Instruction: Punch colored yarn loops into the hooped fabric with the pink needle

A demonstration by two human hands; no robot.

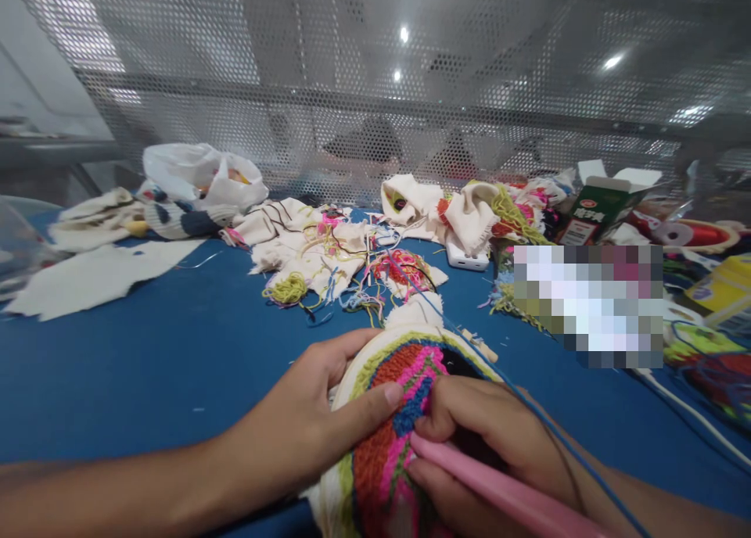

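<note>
An embroidery hoop [367,358] with stitched fabric is tilted up at the bottom middle. Its design shows rust-orange, hot pink, green, black and blue yarn [414,405] inside a yellow-green border. My left hand [328,405] grips the hoop's left side, thumb pressed on the stitched front and fingers behind the rim. In my right hand [486,421] is a pink punch needle [498,487], its tip end against the blue and pink stitches. The needle point is hidden by my fingers. A strand of blue yarn [545,421] runs past my right hand across the hoop's edge.
Yarn scraps [287,288] and cloth pieces [305,233] lie across the blue table [146,389]. A white plastic bag [199,174], a green box [601,206], a white power bank [466,256] and a yellow packet [724,292] stand farther back. A perforated metal screen [352,77] closes off the far side.
</note>
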